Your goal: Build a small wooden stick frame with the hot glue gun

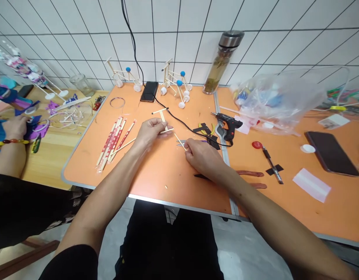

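My left hand [150,132] is closed on a frame of thin wooden sticks [163,116] joined in a T shape, held just above the orange table [156,171]. My right hand [201,157] pinches a short wooden stick [179,141] whose free end points up and left toward the frame. The two hands are a short gap apart near the middle of the table. A bundle of wrapped chopsticks [114,142] lies to the left of my left hand.
A black glue gun [229,124] with its cable lies right of my hands, beside pliers [207,130] and black tape pieces. Two stick models [176,83], a phone [149,91], a bottle [222,62] and a plastic bag [278,101] stand behind. Another person's hand [14,126] works at the left table.
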Demonstrator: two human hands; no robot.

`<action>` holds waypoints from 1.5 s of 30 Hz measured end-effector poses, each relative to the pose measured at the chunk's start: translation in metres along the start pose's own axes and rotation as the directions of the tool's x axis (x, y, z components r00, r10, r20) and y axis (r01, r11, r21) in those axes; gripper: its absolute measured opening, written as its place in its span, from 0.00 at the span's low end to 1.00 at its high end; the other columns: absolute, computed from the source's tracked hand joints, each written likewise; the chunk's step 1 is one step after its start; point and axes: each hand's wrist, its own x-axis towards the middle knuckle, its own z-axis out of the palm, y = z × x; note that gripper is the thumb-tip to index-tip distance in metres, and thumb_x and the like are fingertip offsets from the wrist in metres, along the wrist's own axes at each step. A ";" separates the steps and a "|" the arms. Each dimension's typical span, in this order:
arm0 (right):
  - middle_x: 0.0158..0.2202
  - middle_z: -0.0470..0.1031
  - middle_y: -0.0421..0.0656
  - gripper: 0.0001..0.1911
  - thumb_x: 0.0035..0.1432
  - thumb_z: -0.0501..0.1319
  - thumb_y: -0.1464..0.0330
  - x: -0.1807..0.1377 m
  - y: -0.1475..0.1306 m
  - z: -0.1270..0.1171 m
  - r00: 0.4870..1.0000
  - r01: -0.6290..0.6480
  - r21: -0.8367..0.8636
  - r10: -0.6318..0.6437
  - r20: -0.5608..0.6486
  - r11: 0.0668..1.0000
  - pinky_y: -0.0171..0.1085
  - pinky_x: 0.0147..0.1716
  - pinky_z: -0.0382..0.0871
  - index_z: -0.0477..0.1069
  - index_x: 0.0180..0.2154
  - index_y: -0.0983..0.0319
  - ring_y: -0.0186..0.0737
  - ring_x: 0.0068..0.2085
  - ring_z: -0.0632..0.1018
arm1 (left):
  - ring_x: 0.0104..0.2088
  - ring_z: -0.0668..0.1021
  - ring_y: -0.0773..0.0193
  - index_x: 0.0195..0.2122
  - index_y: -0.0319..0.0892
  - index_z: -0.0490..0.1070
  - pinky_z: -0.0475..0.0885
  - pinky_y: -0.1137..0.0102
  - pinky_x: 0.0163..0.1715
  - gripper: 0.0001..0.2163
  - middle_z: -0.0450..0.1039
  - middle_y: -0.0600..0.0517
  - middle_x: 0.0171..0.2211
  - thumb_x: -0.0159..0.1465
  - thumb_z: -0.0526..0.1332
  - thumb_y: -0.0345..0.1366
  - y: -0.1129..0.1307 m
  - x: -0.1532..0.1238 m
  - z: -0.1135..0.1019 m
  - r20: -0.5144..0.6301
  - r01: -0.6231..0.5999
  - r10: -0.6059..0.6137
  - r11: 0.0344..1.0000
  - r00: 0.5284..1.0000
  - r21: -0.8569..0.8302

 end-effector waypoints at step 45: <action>0.52 0.83 0.55 0.19 0.70 0.52 0.80 -0.010 -0.005 0.005 0.995 0.100 0.096 -0.102 0.019 0.990 0.43 0.38 0.76 0.75 0.57 0.68 0.52 0.48 0.87 | 0.38 0.87 0.65 0.38 0.45 0.69 0.76 0.73 0.39 0.11 0.83 0.53 0.33 0.64 0.70 0.25 0.156 0.216 0.022 -0.426 -0.377 0.397 0.916 0.813 0.135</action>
